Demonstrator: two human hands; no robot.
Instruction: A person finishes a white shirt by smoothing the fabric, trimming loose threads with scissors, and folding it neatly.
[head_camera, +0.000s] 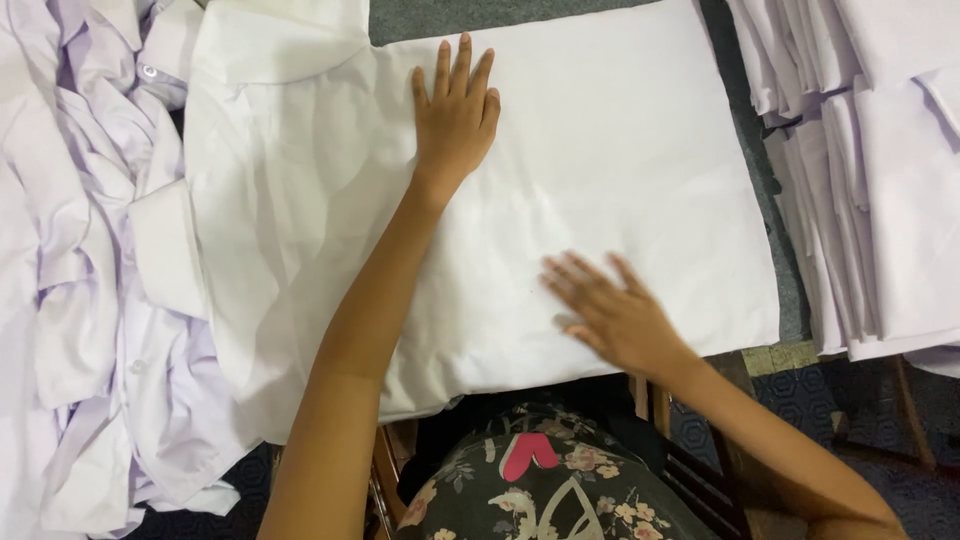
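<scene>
One white shirt (560, 190) lies flat before you, its long axis running left to right and its collar end at the left. Your left hand (455, 115) presses on it palm-down, fingers nearly together. Your right hand (610, 310), blurred, rests flat near the front edge with fingers spread, gripping nothing.

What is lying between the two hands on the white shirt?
In the head view, only smooth white shirt fabric lies between the left hand and the right hand; nothing else rests on that stretch.
</scene>
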